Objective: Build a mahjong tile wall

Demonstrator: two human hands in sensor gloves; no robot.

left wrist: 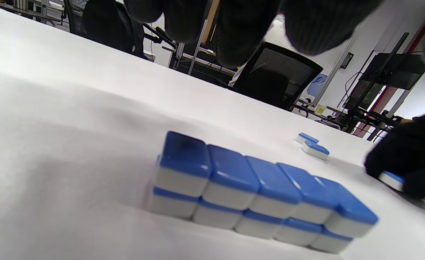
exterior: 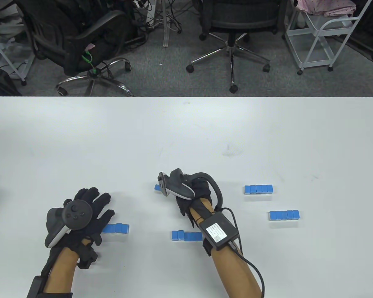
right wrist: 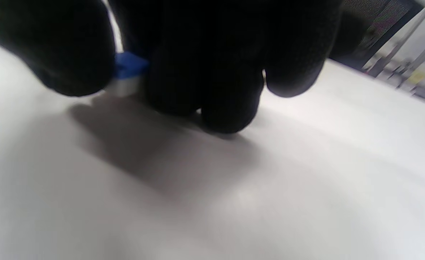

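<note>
Blue-backed tile stacks (exterior: 258, 189) sit in short rows on the table (exterior: 186, 130); our left hand (exterior: 81, 214) hovers fingers spread, holding nothing, over the left stack (exterior: 119, 228). Left wrist view: that stack (left wrist: 259, 191) is two tiers, slightly uneven, so we could topple it with a nudge. Right wrist view: our right hand (right wrist: 183, 61) pinches a loose tile (right wrist: 127, 74) on the table, which could slip.

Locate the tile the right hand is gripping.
Table view, centre: the tile peeks out left of the right hand, above the short tile row.

Tiles (left wrist: 266, 191) blue on top, white beneath; gloves (exterior: 90, 201) black; table (exterior: 186, 133) plain white; chairs (exterior: 236, 18) black
</note>
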